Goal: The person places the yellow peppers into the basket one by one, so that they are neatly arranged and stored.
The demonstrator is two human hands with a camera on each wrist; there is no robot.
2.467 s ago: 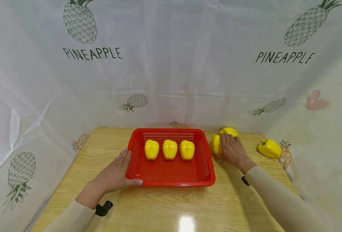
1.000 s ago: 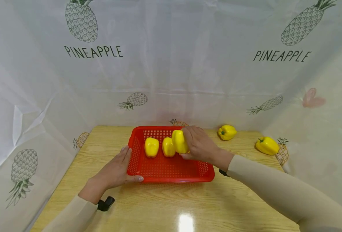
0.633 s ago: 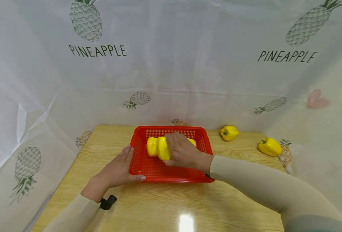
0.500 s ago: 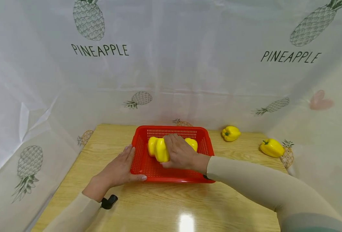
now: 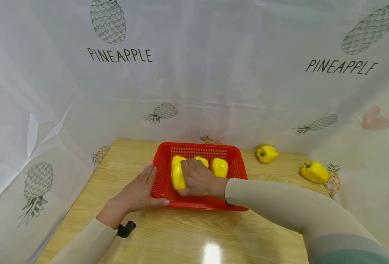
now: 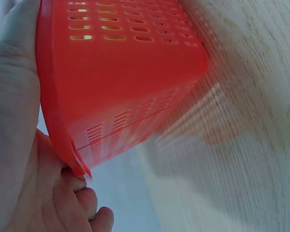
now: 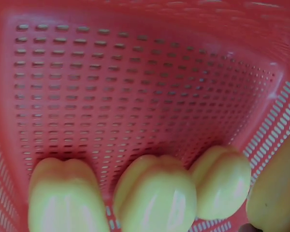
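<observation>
My right hand [image 5: 199, 179] grips a yellow bell pepper [image 5: 178, 176] inside the red basket [image 5: 194, 206], toward its left side. In the right wrist view this held pepper [image 7: 278, 188] shows at the right edge, beside a row of three others. Of that row, the left pepper [image 5: 178, 160] and middle pepper [image 5: 202, 160] are partly hidden in the head view; the right pepper [image 5: 219, 167] stands in plain sight. My left hand [image 5: 138, 190] rests against the basket's left front corner, fingers straight along the side and thumb on the front rim.
Two more yellow bell peppers lie on the wooden table [image 5: 168, 238] right of the basket: one pepper [image 5: 267, 154] near the back edge, another pepper [image 5: 314, 172] at the right edge. A pineapple-printed white sheet [image 5: 214, 73] hangs behind and at both sides.
My right hand has picked up a pepper from right of the basket, carried it left into the basket and lowered it in front of the row. The left hand stays at the basket corner.
</observation>
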